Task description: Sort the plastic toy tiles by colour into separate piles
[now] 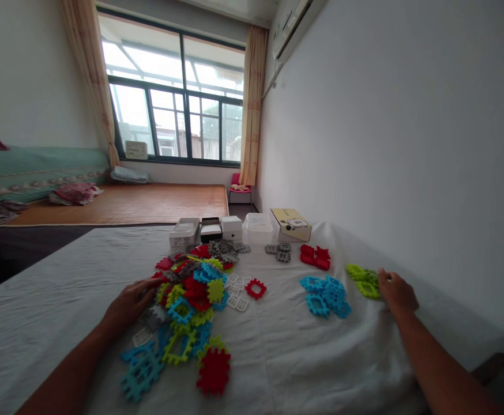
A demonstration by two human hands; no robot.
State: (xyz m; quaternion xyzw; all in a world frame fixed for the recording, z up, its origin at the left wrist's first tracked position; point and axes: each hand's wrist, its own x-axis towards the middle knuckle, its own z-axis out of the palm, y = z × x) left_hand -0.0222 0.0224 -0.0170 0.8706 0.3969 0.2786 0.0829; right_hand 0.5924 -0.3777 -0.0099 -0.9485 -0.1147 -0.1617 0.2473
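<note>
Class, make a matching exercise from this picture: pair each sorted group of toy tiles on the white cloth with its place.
Things:
1. green tiles
2. blue tiles
3. red tiles
4. grey tiles

Places:
A. just in front of the yellow box
B. under the right hand
C. between grey and green groups
D. nearest the camera of the four

Pairs: 1-B, 2-D, 3-C, 4-A

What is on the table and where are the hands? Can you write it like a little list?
Left hand: resting on the mixed pile of blocks
Right hand: touching the green blocks
Sorted groups: blue blocks, red blocks, grey blocks
Behind them: small boxes
Surface: white sheet
</note>
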